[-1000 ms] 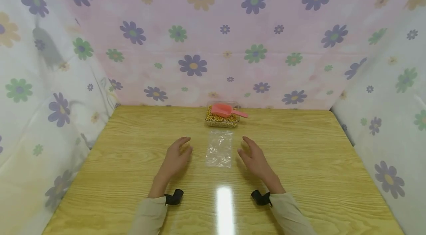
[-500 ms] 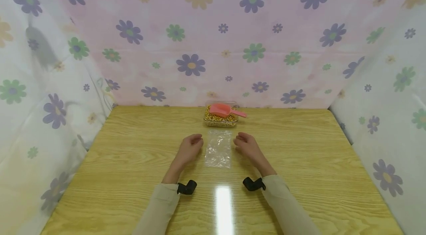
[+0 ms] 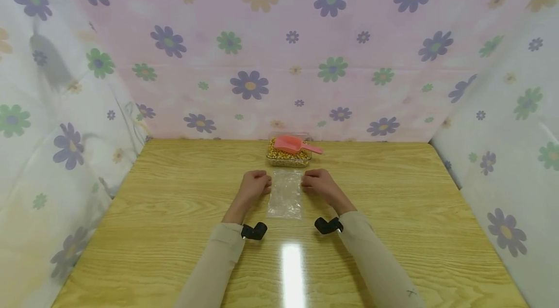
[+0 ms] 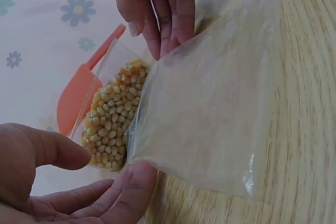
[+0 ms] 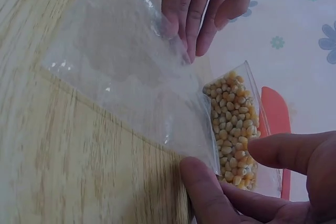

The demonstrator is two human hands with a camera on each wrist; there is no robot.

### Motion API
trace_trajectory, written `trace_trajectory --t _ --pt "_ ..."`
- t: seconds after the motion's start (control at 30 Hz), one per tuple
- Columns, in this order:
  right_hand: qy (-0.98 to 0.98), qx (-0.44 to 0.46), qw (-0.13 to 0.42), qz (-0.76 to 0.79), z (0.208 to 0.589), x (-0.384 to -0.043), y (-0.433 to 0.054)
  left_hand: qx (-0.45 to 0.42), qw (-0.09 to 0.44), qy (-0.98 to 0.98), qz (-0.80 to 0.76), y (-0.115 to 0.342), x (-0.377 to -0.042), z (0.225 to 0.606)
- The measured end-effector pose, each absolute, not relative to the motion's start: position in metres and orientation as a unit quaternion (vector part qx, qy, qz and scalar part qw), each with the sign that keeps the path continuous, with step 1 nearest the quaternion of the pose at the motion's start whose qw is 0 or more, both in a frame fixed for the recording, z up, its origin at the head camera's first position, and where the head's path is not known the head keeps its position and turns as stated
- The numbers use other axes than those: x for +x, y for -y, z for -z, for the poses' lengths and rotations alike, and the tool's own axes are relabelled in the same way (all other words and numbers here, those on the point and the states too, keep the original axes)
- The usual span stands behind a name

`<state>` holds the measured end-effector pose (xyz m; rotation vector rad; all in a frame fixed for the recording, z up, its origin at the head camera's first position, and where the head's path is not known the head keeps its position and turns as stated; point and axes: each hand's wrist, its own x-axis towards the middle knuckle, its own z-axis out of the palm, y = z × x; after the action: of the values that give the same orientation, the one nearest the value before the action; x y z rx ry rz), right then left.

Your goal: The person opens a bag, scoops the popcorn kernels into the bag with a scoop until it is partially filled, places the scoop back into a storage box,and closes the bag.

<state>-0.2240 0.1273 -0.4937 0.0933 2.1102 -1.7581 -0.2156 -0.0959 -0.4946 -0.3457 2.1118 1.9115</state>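
Note:
A clear plastic bag (image 3: 285,196) lies flat on the table in front of a clear box of corn kernels (image 3: 289,158). My left hand (image 3: 255,185) is at the bag's upper left corner; in the left wrist view its fingertips (image 4: 137,174) touch the bag's edge, the thumb standing apart. At the opposite edge is my right hand (image 3: 322,184). The right wrist view shows its fingertip (image 5: 197,174) against the bag's corner, with a gap between thumb and fingers. Across the kernels rests a pink-red scoop (image 3: 289,144), its handle pointing right over the box's rim.
The wood-grain table (image 3: 183,191) carries the box at its back edge. Flowered cloth (image 3: 279,56) hangs behind the table and along both sides. Each wrist wears a black camera mount, such as the left mount (image 3: 254,231).
Both hands have moved inward and slightly forward, from well apart to the two edges of the bag. The box and scoop stay in place.

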Motion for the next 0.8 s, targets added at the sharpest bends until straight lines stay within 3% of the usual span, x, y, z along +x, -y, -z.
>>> trace_trajectory --t 0.53,0.8 --pt "-0.787 0.034 0.137 0.601 0.502 -0.224 -0.124 -0.094 0.142 -0.718 -0.675 0.087 -0.217 0.5" --pt "-0.771 0.014 0.086 0.631 0.503 -0.22 -0.121 -0.086 0.111 -0.699 -0.702 0.084 -0.214 0.501"
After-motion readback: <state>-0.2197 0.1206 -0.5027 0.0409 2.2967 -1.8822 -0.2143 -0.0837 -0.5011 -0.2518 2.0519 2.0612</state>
